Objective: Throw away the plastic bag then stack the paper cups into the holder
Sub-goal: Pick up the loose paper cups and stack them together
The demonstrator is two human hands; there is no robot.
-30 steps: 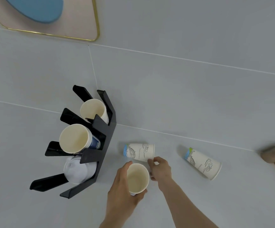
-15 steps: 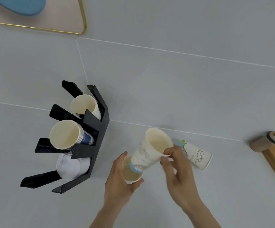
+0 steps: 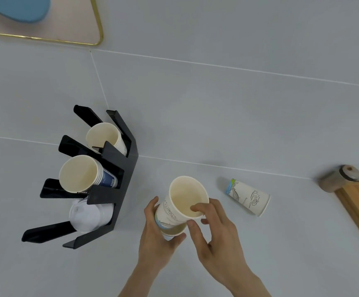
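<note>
My left hand (image 3: 155, 234) grips a paper cup (image 3: 174, 230) low in the middle of the view. A second white cup (image 3: 182, 200) is partly pushed into it, and my right hand (image 3: 215, 230) pinches that cup's rim, thumb inside. Another printed paper cup (image 3: 248, 197) lies on its side to the right. The black cup holder (image 3: 118, 189) stands to the left of my hands. Its top slot holds one cup (image 3: 104, 137), the middle slot a stack of cups (image 3: 82, 174), and the lower slot white lids (image 3: 88, 215). No plastic bag is in view.
The grey tiled surface (image 3: 217, 103) spreads all around. A wooden tray edge (image 3: 358, 206) and a small lidded jar (image 3: 339, 177) sit at the far right. A gold-rimmed pink tray (image 3: 71, 26) with a blue object (image 3: 19, 7) lies at the top left.
My right hand picked up the cup lying beside my left hand, turned it upright and slid it into the cup that my left hand holds. The view shifted slightly.
</note>
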